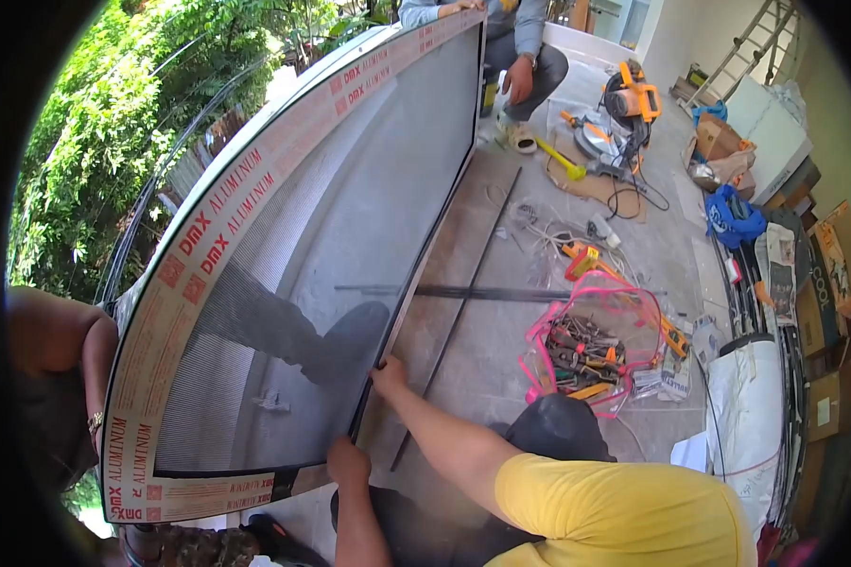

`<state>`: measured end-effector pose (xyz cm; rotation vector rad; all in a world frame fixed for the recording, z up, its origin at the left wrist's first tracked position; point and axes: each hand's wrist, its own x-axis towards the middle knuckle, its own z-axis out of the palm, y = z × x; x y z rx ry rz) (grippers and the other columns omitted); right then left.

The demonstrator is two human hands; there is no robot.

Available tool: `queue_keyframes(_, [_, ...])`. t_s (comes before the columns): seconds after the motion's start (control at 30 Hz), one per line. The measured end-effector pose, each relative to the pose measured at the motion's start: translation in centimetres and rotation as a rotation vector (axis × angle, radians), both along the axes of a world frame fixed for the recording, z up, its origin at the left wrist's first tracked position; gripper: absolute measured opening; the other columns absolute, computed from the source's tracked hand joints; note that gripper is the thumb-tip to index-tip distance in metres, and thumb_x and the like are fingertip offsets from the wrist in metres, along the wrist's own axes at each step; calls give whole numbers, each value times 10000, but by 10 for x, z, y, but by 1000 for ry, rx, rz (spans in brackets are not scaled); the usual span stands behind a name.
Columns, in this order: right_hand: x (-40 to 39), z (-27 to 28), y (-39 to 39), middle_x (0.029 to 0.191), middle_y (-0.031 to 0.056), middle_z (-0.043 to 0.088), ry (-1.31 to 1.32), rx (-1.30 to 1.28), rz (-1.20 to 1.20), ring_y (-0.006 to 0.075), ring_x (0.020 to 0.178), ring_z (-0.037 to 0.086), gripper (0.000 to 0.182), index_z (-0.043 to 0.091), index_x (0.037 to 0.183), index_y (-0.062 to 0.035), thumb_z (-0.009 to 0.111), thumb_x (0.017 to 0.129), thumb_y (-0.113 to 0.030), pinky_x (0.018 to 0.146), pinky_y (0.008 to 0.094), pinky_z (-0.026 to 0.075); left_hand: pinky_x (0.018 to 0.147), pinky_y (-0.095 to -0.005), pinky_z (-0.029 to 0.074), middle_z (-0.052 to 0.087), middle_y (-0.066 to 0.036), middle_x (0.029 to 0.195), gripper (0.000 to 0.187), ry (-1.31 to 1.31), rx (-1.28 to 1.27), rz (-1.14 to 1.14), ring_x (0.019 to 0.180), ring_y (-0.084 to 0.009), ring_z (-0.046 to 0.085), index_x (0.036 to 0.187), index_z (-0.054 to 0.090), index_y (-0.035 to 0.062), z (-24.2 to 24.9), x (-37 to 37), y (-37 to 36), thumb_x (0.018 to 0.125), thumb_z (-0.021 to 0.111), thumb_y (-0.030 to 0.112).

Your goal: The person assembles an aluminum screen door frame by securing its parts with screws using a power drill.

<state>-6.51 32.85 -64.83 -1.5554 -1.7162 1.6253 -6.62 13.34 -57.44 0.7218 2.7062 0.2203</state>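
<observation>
A large aluminum-framed screen panel (216,215), its frame covered in printed "DMX ALUMINUM" protective tape, stands tilted in front of me. Dark mesh (246,378) fills it. My right hand (389,376) is closed at the panel's near lower edge. Lower down, near the corner, my left hand (349,461) has its fingers curled on the same edge, partly hidden. Between the two hands a black strip (360,408) runs along the edge. At the panel's far end another person's hand (465,6) rests on the frame. A second person's arm (96,369) is beside the left side.
Thin dark bars (482,255) lie crossed on the floor. A pink-edged clear bag of tools (586,350) sits to the right. Beyond are a yellow hammer (563,161), an orange miter saw (624,104) and cords. Boxes (827,406) and a ladder (761,42) line the right wall.
</observation>
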Motion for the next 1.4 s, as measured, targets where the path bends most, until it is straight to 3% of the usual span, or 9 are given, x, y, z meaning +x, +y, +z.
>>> queue_keyframes(0.1, [-3,2,-6,875,189,676,-49,106,-51,357,854,663,289,611,858,-16,798,745,-206,779,437,515,872,-492,512,674,-245,1009,222,-23,15,18,997,-413,645,1004,665,-7,17,6,2,804,571,19])
queue_keyframes(0.23, [-8,10,-4,890,189,674,-75,103,-39,365,881,660,268,600,846,-19,780,759,-197,782,438,509,864,-494,513,669,-251,1022,240,21,49,7,995,-419,641,1036,654,-9,5,3,-8,821,553,25])
queue_keyframes(0.53, [-23,9,-11,873,191,635,30,304,-270,368,846,634,234,543,952,-15,696,827,-139,772,446,486,863,-521,504,663,-298,947,237,-67,46,-33,969,-463,635,1064,604,-39,8,-1,-9,859,512,36])
queue_keyframes(0.6, [-20,14,-19,868,186,630,57,275,-288,360,841,628,210,540,953,-10,682,837,-113,782,442,483,871,-510,514,665,-296,1002,223,-135,-119,-60,1011,-447,638,1054,605,-44,6,1,-10,876,504,43])
queue_keyframes(0.73, [-17,16,-29,878,186,635,85,328,-320,359,849,632,210,539,977,-12,675,845,-103,787,439,483,881,-496,525,666,-283,1053,217,-136,-197,-60,1032,-429,644,1053,612,-43,5,6,-8,894,504,57])
queue_keyframes(1.03, [-10,20,-27,906,204,636,11,216,-184,384,887,632,237,530,1012,-13,662,859,-137,813,460,478,877,-481,536,672,-268,1095,218,-198,-275,-45,1051,-406,652,1045,658,-25,21,6,-4,890,539,70])
queue_keyframes(1.3, [9,46,-10,969,260,645,-91,152,-366,427,961,633,354,540,1025,21,632,822,-255,839,487,481,876,-478,535,684,-254,1071,232,-175,-207,-57,1031,-402,661,1025,687,-5,7,6,-2,892,524,93])
queue_keyframes(1.4, [32,67,3,1057,293,648,-81,182,-317,426,1017,632,420,572,1080,56,620,821,-271,893,478,482,863,-480,537,687,-256,1050,240,-184,-141,-83,1014,-406,664,1018,687,-2,34,19,8,892,507,94])
